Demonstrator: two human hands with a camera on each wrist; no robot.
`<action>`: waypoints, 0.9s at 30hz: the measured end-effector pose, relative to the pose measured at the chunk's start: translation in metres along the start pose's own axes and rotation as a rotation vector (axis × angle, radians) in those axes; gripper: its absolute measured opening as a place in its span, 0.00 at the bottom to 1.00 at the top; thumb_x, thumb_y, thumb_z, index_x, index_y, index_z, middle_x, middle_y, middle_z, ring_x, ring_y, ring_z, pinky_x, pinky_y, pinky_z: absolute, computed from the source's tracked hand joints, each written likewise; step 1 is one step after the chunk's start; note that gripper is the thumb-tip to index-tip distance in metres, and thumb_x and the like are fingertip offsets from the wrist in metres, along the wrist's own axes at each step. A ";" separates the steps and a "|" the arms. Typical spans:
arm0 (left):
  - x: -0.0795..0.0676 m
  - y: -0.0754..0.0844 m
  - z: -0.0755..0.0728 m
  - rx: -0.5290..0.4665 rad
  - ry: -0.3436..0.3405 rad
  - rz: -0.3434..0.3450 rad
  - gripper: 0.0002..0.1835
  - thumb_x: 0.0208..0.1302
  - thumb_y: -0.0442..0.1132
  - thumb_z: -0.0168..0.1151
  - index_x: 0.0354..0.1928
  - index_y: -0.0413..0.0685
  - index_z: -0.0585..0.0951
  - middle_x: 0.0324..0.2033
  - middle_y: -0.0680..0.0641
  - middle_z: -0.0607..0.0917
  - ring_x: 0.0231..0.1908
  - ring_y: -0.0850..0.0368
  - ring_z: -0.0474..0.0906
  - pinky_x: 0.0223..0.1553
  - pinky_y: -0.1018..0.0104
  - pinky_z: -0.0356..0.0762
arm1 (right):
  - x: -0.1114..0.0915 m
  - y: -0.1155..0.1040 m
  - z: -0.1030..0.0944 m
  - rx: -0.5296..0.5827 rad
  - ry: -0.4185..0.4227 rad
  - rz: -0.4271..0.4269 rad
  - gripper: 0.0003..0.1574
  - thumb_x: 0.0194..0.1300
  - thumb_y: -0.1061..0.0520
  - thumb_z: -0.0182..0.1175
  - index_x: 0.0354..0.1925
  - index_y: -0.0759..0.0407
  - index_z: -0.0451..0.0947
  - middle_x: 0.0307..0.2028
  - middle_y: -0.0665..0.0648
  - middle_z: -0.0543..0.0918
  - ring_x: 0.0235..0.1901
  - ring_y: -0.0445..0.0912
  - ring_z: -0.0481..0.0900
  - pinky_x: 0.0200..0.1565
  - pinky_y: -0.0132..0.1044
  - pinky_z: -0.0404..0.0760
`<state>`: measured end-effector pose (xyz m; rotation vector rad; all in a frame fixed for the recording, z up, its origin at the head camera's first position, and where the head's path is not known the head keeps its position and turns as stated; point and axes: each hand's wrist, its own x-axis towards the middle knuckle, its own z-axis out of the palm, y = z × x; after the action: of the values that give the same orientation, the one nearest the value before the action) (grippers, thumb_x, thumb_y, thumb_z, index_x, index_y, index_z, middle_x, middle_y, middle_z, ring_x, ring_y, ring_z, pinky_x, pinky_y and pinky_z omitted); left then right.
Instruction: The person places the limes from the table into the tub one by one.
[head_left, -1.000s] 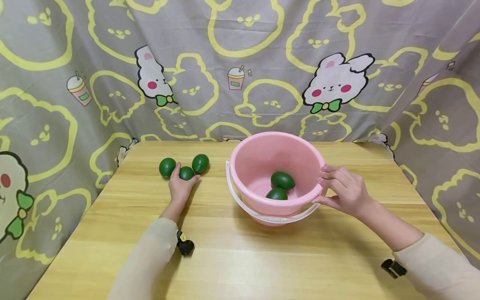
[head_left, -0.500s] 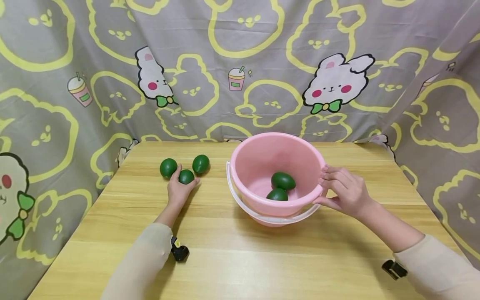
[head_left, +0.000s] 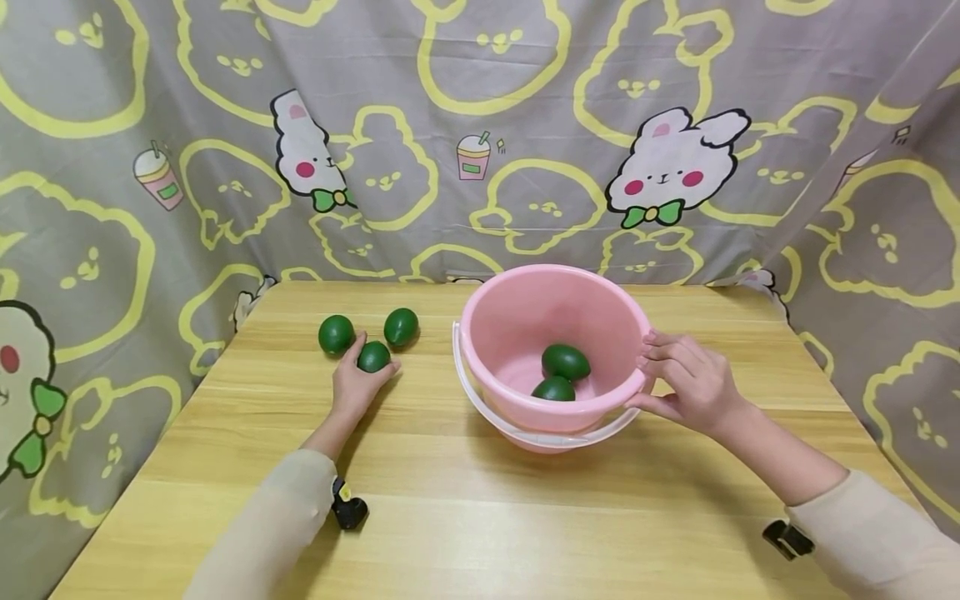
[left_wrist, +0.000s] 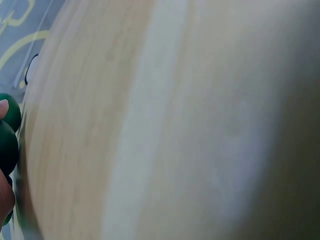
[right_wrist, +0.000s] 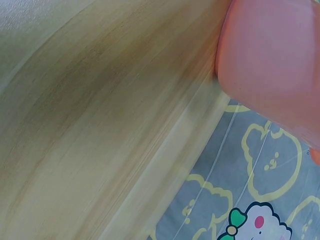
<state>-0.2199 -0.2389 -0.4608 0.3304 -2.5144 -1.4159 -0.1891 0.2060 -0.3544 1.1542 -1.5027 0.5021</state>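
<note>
My left hand (head_left: 358, 385) grips a smooth dark green avocado (head_left: 373, 357) between thumb and fingers, at the left of the head view. Just beyond it lie two more avocados, one at the far left (head_left: 336, 335) and one to the right (head_left: 401, 327). In the left wrist view the gripped avocado (left_wrist: 7, 147) shows only at the left edge. My right hand (head_left: 693, 379) pinches the right rim of a pink bucket (head_left: 480, 367). Inside the bucket, two avocados (head_left: 566, 362) rest on the bottom, the nearer one partly hidden by the front rim.
A white handle (head_left: 480, 406) hangs down round the bucket's front. Everything stands on a wooden table (head_left: 465, 517). Behind it and at both sides hangs a grey patterned curtain (head_left: 405, 75). The bucket's side (right_wrist: 272, 65) fills the upper right of the right wrist view.
The left hand has drawn the middle avocado slightly toward the person, away from the other two on the table. The right hand and the bucket have stayed put.
</note>
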 end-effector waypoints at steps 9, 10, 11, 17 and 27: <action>-0.004 -0.001 0.001 -0.012 -0.040 0.023 0.43 0.54 0.44 0.70 0.71 0.49 0.61 0.70 0.42 0.61 0.66 0.41 0.60 0.63 0.46 0.62 | 0.000 0.000 -0.001 0.003 -0.007 0.009 0.37 0.63 0.34 0.56 0.21 0.67 0.74 0.21 0.63 0.80 0.25 0.57 0.79 0.25 0.48 0.77; -0.004 -0.001 0.001 -0.013 -0.039 0.026 0.42 0.54 0.44 0.70 0.71 0.49 0.62 0.70 0.43 0.61 0.67 0.42 0.60 0.63 0.46 0.62 | 0.000 0.000 -0.001 0.003 -0.008 0.009 0.37 0.62 0.34 0.56 0.21 0.67 0.74 0.21 0.63 0.80 0.25 0.57 0.79 0.25 0.48 0.77; -0.004 -0.001 0.001 -0.011 -0.041 0.028 0.42 0.54 0.44 0.70 0.71 0.49 0.62 0.70 0.43 0.61 0.67 0.41 0.59 0.63 0.46 0.62 | 0.000 0.000 -0.001 0.003 -0.011 0.010 0.37 0.62 0.34 0.56 0.21 0.67 0.74 0.22 0.63 0.80 0.25 0.57 0.80 0.25 0.48 0.77; -0.007 0.000 0.001 -0.011 -0.083 0.027 0.42 0.54 0.44 0.69 0.71 0.52 0.61 0.70 0.43 0.61 0.66 0.42 0.61 0.63 0.46 0.63 | -0.001 0.000 -0.002 -0.003 -0.014 0.017 0.37 0.62 0.33 0.55 0.22 0.66 0.75 0.22 0.63 0.81 0.26 0.57 0.80 0.25 0.48 0.77; -0.012 0.005 -0.001 -0.017 -0.157 0.017 0.43 0.54 0.44 0.69 0.71 0.55 0.61 0.69 0.41 0.63 0.62 0.41 0.65 0.60 0.44 0.65 | -0.002 0.001 0.000 -0.001 -0.016 0.016 0.37 0.62 0.33 0.56 0.22 0.67 0.75 0.22 0.63 0.81 0.26 0.57 0.80 0.25 0.49 0.77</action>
<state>-0.2090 -0.2333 -0.4574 0.2012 -2.6198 -1.5101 -0.1898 0.2075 -0.3559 1.1489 -1.5272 0.5045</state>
